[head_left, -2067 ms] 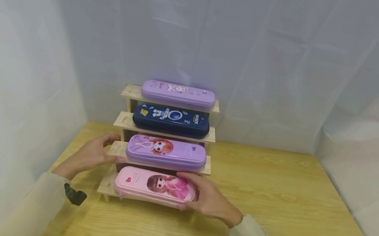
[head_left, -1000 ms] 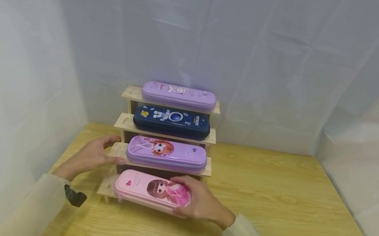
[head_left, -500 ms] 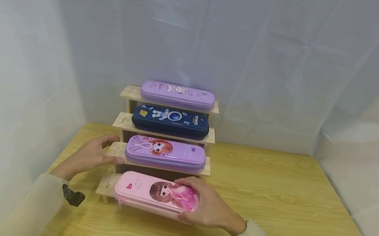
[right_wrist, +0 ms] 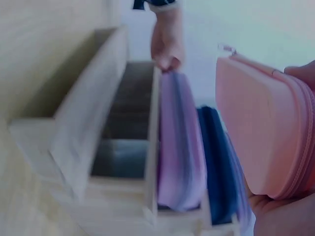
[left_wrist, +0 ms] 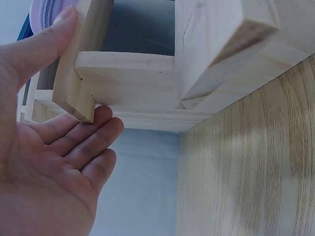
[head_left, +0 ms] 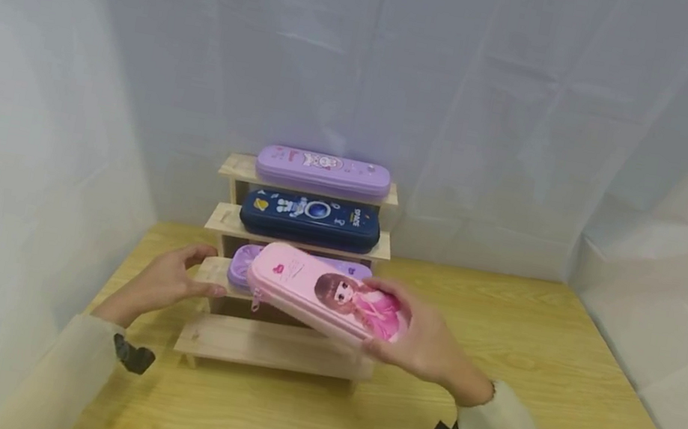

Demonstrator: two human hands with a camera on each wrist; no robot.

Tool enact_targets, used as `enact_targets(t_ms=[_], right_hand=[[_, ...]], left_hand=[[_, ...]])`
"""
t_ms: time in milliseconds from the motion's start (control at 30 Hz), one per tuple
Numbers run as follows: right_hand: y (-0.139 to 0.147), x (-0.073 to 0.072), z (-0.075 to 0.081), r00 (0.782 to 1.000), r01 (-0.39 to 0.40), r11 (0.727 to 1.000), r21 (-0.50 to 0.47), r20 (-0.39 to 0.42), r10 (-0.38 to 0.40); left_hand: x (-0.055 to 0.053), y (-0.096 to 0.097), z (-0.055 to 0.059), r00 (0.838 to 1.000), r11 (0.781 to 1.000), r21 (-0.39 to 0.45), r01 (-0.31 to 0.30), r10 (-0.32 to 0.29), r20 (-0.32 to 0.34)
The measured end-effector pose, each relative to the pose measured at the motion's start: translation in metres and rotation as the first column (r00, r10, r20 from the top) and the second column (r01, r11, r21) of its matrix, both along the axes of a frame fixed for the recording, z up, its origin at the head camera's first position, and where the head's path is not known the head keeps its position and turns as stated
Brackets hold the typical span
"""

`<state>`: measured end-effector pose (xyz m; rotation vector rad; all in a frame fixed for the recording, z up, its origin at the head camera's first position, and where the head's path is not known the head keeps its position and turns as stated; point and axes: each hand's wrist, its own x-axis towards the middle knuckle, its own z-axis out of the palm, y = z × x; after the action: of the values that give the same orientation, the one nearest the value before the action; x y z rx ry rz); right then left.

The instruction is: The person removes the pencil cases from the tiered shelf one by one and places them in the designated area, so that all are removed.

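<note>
A pink pencil case [head_left: 301, 287] with a doll picture is held in the air by my right hand [head_left: 426, 338], gripped at its right end. It tilts, with its left end higher and a zip pull dangling there. My left hand [head_left: 172, 281] grips the left end of the second step of a wooden tiered rack [head_left: 274, 347]; in the left wrist view the thumb lies on top of the board and the fingers are under it. The bare lowest step shows beneath the pink case. A purple pencil case [head_left: 245, 266] on the second step is partly hidden behind it.
A navy space-print pencil case [head_left: 309, 220] lies on the third step. Another purple pencil case [head_left: 324, 172] lies on the top step. The rack stands on a wood-grain table [head_left: 497, 361], with white sheeting [head_left: 497, 157] behind and at the sides.
My right hand has slid the pink pencil case forward, then lifted it off the lowest step, up and to the right. My left hand has stayed on the rack.
</note>
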<state>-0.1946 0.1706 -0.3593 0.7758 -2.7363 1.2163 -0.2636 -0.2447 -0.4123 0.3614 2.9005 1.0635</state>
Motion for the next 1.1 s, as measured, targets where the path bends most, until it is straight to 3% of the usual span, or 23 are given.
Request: enact_targets(t_ms=[233,467,800,1100], right_hand=[[0.025,-0.013,0.018,0.994,0.11,0.988,-0.106,-0.017,-0.112],[0.038,-0.018,0.032,0.972,0.23,0.949,-0.217,0.002,-0.235],[0.049,-0.028,0.031,0.922,0.384,0.87,-0.308,0.08,-0.379],[0.053,-0.031,0.026,0.862,0.505,0.793,-0.341,0.148,-0.485]], left_hand=[[0.0,0.002,0.003,1.0,1.0,0.0,0.009,-0.009,0.002],[-0.001,-0.001,0.002,1.0,1.0,-0.015,0.013,-0.013,-0.011],[-0.003,-0.003,-0.002,1.0,1.0,-0.001,0.016,-0.016,-0.003],[-0.001,-0.003,-0.001,1.0,1.0,0.003,0.015,-0.015,0.002]])
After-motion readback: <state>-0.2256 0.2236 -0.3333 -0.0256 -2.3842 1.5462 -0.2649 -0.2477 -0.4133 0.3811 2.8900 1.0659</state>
